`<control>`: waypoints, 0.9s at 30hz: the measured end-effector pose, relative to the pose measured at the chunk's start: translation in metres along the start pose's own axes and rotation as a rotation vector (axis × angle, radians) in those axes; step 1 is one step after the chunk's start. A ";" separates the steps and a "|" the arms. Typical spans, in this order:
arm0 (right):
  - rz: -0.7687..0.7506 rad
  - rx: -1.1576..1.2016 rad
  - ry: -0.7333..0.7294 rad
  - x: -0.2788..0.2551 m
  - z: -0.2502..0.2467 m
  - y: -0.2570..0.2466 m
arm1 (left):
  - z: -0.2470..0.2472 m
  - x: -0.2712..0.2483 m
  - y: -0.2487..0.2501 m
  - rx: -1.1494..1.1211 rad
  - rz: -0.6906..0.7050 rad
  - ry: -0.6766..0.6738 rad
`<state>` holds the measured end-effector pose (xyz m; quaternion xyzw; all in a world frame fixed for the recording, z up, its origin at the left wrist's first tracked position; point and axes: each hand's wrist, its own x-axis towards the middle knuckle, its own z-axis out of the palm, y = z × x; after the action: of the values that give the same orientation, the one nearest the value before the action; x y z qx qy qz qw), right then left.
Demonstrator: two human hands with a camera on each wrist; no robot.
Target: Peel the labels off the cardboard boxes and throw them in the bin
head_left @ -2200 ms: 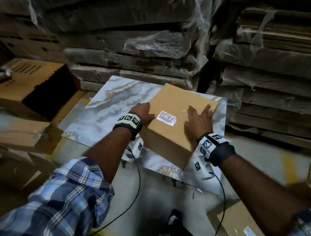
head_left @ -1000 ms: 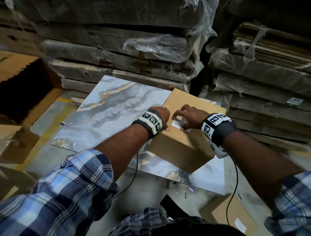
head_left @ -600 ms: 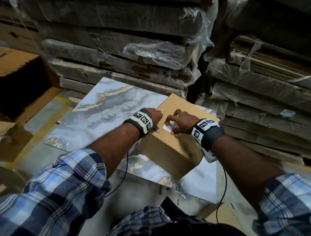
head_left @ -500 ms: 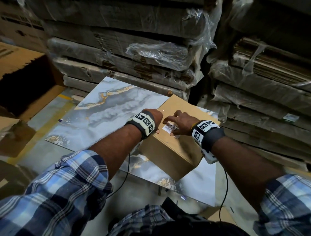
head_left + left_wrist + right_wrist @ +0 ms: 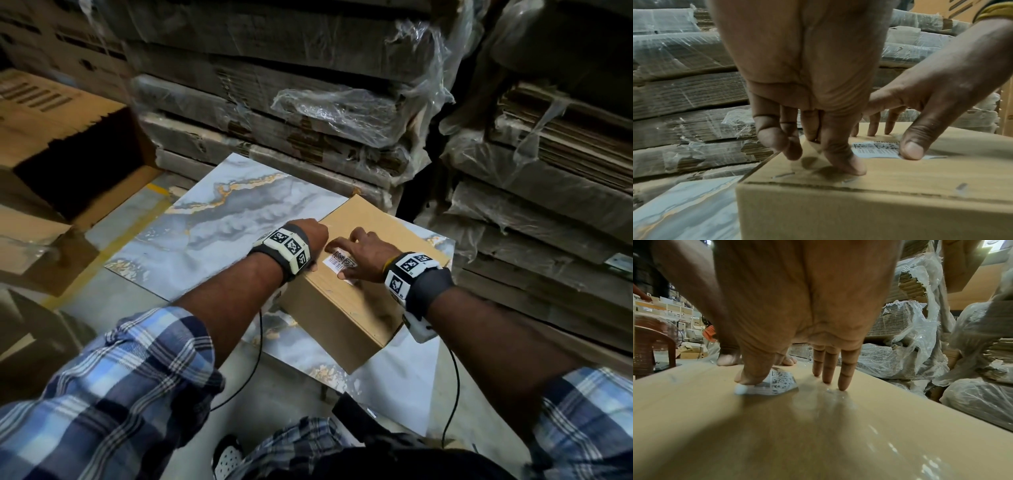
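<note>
box: plain cardboard box [image 5: 346, 308] sitting on a marble-look table [image 5: 191, 240], toward its right end

label: white barcode label [image 5: 343, 264] stuck on top of the box, near the left edge; in the right wrist view one end looks lifted and crumpled [image 5: 774, 382]

right hand: right hand [image 5: 368, 255] is over the label, thumb pressing its near corner, the other fingers [image 5: 844, 376] straight with tips down on the cardboard. can't tell if it's really pinching the label

left hand: left hand [image 5: 310, 234] at the box's left edge, fingers [image 5: 840, 155] bent a bit, tips pressing the top, not gripping anything

around: wrapped stacks of flat cardboard [image 5: 308, 113] behind, open box [image 5: 61, 137] off to the left
</note>
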<state>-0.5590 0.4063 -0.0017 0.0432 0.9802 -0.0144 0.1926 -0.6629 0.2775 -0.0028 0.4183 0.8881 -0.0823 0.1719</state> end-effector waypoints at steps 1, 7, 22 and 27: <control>0.000 0.005 0.002 0.000 0.001 0.001 | 0.001 -0.001 -0.001 -0.005 0.002 0.000; -0.022 0.012 0.015 0.001 0.003 0.006 | 0.010 -0.001 -0.003 -0.071 0.005 0.000; -0.057 0.009 0.032 0.000 0.004 0.005 | 0.011 -0.003 0.002 -0.106 -0.025 -0.031; -0.074 -0.002 0.033 -0.001 0.004 0.003 | 0.008 -0.006 0.005 -0.095 -0.037 -0.042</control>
<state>-0.5565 0.4089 -0.0054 0.0069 0.9842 -0.0196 0.1756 -0.6532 0.2743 -0.0081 0.3915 0.8947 -0.0518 0.2085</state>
